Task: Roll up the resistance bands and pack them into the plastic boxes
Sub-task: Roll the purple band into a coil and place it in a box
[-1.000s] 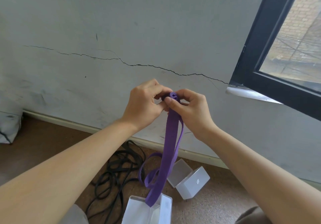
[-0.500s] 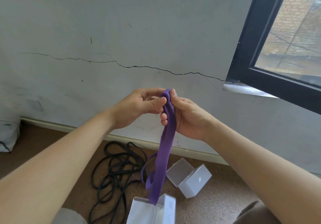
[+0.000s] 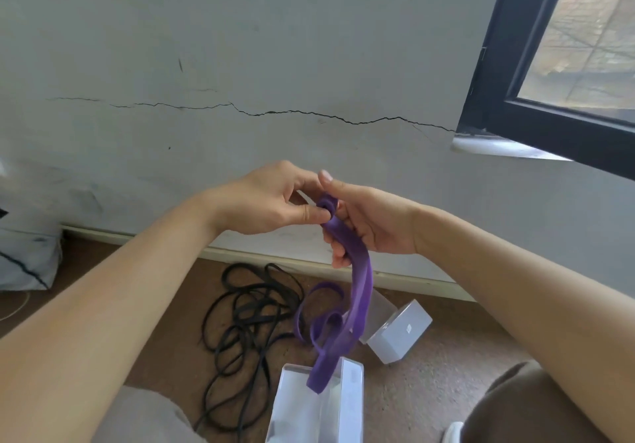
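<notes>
head view: the left hand (image 3: 275, 202) pinches the small rolled end of the purple band (image 3: 357, 291) between thumb and fingers. the right hand (image 3: 371, 222) curls its fingers (image 3: 338, 257) round the strap just below. the loose end hangs over a clear box (image 3: 350, 405) on the floor (image 3: 429, 391), which the frame edge cuts off. a second box (image 3: 402, 336) bears a small mark too tiny to read. black bands (image 3: 247, 322) lie tangled beside the boxes.
</notes>
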{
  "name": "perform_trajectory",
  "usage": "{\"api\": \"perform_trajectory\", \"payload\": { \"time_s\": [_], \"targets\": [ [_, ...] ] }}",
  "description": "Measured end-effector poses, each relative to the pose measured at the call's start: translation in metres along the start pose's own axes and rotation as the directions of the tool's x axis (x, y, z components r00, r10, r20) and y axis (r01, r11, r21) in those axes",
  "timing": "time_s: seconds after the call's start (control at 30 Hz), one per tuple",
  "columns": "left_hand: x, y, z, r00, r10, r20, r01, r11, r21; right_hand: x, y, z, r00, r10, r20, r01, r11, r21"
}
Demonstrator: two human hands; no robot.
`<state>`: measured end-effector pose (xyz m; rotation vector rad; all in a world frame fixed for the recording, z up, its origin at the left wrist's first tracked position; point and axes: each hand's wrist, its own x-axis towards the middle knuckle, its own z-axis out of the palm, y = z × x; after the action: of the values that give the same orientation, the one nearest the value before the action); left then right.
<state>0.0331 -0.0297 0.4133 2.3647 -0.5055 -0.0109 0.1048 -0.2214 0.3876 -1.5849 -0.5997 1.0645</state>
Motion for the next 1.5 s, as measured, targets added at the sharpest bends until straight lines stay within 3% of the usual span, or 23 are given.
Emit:
{"api": "perform_trajectory", "payload": {
  "time_s": [0.17, 0.4, 0.6, 0.77, 0.87, 1.03, 1.23, 1.37, 1.5],
  "targets": [
    [-0.004, 0.004, -0.006, 1.000, 0.004, -0.001, -0.004, 0.997, 0.075, 0.000, -0.001, 0.005, 0.995, -0.059, -0.081, 0.053, 0.996, -0.078],
    [-0.008, 0.001, -0.007, 0.999, -0.033, -0.017, 0.033, 0.999, 0.011, -0.002, 0.001, 0.008, 0.992, -0.108, -0.072, 0.112, 0.992, 0.064],
    [-0.008, -0.015, -0.002, 0.991, -0.050, -0.125, 0.018, 0.970, -0.241, -0.002, 0.002, 0.007, 0.981, -0.187, -0.046, 0.193, 0.953, 0.235],
    [-0.006, -0.015, 0.011, 0.939, -0.306, -0.160, 0.154, 0.786, -0.599, 0.000, 0.004, 0.003, 0.943, -0.305, -0.130, 0.330, 0.902, 0.279],
    [0.000, -0.004, 0.019, 0.862, -0.486, -0.140, 0.272, 0.679, -0.682, 0.002, 0.004, -0.002, 0.914, -0.356, -0.196, 0.397, 0.885, 0.244],
    [0.008, 0.009, 0.033, 0.812, -0.565, -0.147, 0.259, 0.574, -0.777, 0.002, 0.000, -0.006, 0.820, -0.440, -0.366, 0.531, 0.823, 0.200],
    [0.015, 0.012, 0.042, 0.838, -0.507, -0.203, 0.191, 0.621, -0.760, 0.001, -0.001, -0.003, 0.732, -0.536, -0.420, 0.595, 0.804, 0.010],
    [0.016, 0.011, 0.038, 0.849, -0.457, -0.265, 0.142, 0.680, -0.719, -0.004, -0.007, -0.008, 0.759, -0.536, -0.370, 0.586, 0.810, 0.031],
    [0.018, 0.008, 0.032, 0.913, -0.297, -0.279, 0.038, 0.744, -0.668, -0.011, -0.017, -0.015, 0.789, -0.551, -0.273, 0.595, 0.795, 0.114]
  ]
}}
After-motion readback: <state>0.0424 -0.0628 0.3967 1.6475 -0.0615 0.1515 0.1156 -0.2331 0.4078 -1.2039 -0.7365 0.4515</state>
